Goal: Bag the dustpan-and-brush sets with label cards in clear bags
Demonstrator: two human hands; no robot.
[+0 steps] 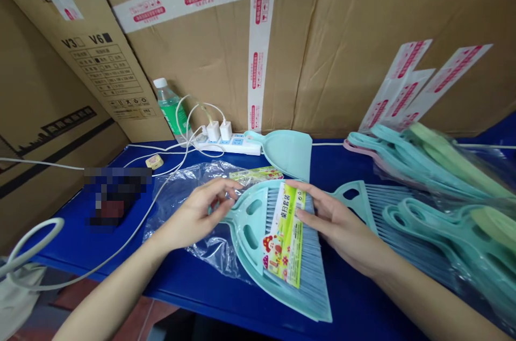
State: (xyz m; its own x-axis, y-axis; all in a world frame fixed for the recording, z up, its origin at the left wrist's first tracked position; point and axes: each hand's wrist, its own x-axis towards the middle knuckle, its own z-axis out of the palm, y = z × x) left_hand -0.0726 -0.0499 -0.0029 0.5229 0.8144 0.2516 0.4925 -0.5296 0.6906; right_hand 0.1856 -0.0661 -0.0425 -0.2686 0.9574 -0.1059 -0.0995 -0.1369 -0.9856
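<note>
A light-teal dustpan (241, 249) is tilted in front of me, with a matching hand brush (316, 263) nested in it. Across the blue-grey bristles lies a yellow-green printed label card (287, 236). My left hand (203, 212) is closed around the handle end of the set, its thumb and fingers bent together. At the far edge my right hand (338, 223) grips the set, fingers over the top of the card and bristles. Its hidden fingertips lie behind. Under the set spreads a clear plastic bag (189, 190), with more label cards (258, 173) on it.
Behind stands another teal dustpan (288, 150) beside a white power strip (245, 146) with chargers and cables. A green-labelled bottle (173, 110) leans near cardboard boxes (209, 62). Bagged dustpans (439, 217) and another brush (389, 207) crowd the right of the blue table (181, 284).
</note>
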